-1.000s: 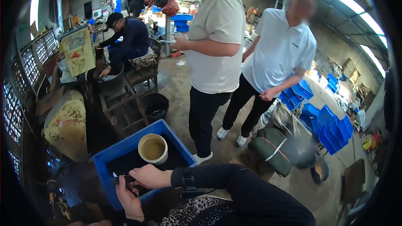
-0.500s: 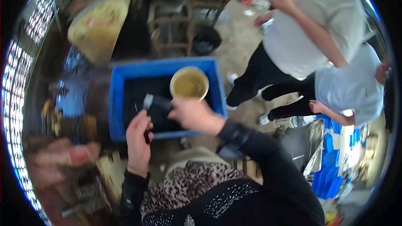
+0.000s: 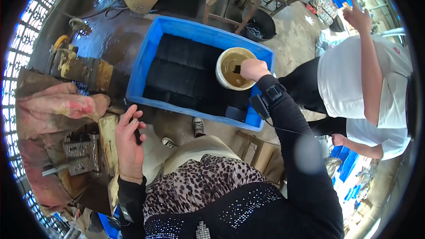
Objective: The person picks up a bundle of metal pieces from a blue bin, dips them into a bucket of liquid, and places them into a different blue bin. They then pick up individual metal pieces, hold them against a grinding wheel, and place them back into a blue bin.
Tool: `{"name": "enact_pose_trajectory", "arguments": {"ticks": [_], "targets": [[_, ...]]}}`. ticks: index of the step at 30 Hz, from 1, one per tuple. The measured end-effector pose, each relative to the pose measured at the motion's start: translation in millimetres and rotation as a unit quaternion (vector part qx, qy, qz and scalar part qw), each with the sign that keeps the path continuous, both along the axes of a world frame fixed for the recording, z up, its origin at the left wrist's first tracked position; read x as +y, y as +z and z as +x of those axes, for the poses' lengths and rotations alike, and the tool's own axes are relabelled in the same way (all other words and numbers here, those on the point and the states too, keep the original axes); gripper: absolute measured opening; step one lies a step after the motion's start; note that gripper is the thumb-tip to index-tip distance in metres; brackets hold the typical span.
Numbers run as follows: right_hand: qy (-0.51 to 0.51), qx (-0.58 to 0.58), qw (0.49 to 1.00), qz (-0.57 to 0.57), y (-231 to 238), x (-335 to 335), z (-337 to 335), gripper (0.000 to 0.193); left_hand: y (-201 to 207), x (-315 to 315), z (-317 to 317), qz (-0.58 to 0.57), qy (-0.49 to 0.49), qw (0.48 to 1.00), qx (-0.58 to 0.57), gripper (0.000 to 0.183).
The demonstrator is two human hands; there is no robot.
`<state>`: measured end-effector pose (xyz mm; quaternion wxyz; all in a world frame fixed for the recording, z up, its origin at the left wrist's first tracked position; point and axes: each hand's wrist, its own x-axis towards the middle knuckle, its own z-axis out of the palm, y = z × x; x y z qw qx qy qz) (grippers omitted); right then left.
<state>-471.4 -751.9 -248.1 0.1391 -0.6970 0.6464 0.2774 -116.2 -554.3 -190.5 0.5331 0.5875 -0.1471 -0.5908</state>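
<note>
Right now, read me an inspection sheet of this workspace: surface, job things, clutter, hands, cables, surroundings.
Surface: blue tray, bottom largely covered with black material.
Job things: pale bucket in the tray's right part, holding yellowish liquid.
Clutter: stained cloth and grimy metal block, left.
Hands: right hand at the pale bucket, small dark piece at its fingertips, contact with liquid unclear; left hand loosely holding slim dark object.
Cables: thin cable from right wrist device.
Surroundings: black bucket beyond the tray; two people in white tops, right.
</note>
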Motion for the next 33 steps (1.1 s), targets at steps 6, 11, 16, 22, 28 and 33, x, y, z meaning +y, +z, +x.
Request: {"name": "enact_pose_trajectory", "arguments": {"ticks": [6, 11, 16, 22, 28, 33], "targets": [[-0.038, -0.059, 0.996, -0.049, -26, 3, -30, 0.024, -9, 23, 24, 0.010, 0.012, 1.000, 0.007, 0.041], [-0.403, -0.397, 0.825, -0.023, 6, 52, -22, 0.022, -6, 42, 50, 0.001, 0.037, 0.999, 0.018, 0.041], [-0.481, -0.620, 0.619, -0.024, 8, 75, 27, 0.024, 1, 50, 66, -0.015, 0.065, 0.996, 0.051, 0.039], [-0.494, -0.667, 0.557, -0.018, -24, 58, 104, 0.023, 4, 57, 73, -0.003, 0.090, 0.994, 0.058, 0.039], [-0.501, -0.572, 0.643, -0.090, -127, 8, 157, 0.028, 2, 67, 73, 0.024, 0.097, 0.995, 0.029, 0.040], [-0.378, -0.348, 0.802, -0.305, -199, -33, 171, 0.032, -9, 68, 80, 0.048, 0.090, 0.995, -0.012, 0.042]]}}
